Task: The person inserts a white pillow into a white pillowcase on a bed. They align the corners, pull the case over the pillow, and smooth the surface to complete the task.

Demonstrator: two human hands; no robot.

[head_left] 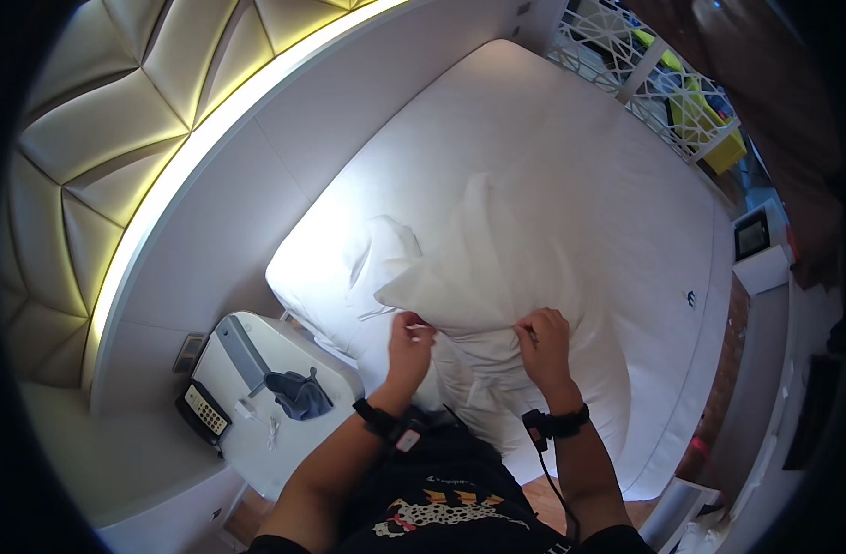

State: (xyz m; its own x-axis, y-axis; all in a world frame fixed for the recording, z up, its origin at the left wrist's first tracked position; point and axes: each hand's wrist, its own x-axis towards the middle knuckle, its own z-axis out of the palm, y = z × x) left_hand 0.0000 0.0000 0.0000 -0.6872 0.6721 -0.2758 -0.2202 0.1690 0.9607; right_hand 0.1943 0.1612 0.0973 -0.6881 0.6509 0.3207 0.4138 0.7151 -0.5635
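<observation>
A heap of loose white bed linen (497, 268) lies in folds across the near part of the bed. My left hand (410, 355) is closed in a pinch on the linen's near edge, and a bit of white shows between its fingers. To the right, my right hand (545, 349) pinches the same edge, fingertips bent inward. Between my hands the cloth sags in wrinkles toward my body. One pointed corner of it rests just beyond my left hand. Whether it is a sheet or a duvet cover cannot be told.
Under the linen is a white-covered bed (552, 120). At left stands a white bedside table (335, 443) with a telephone (204, 411), a grey cloth (298, 394) and a white charger (246, 409). A padded wall (109, 129) rises at left, a lattice screen (644, 74) far right.
</observation>
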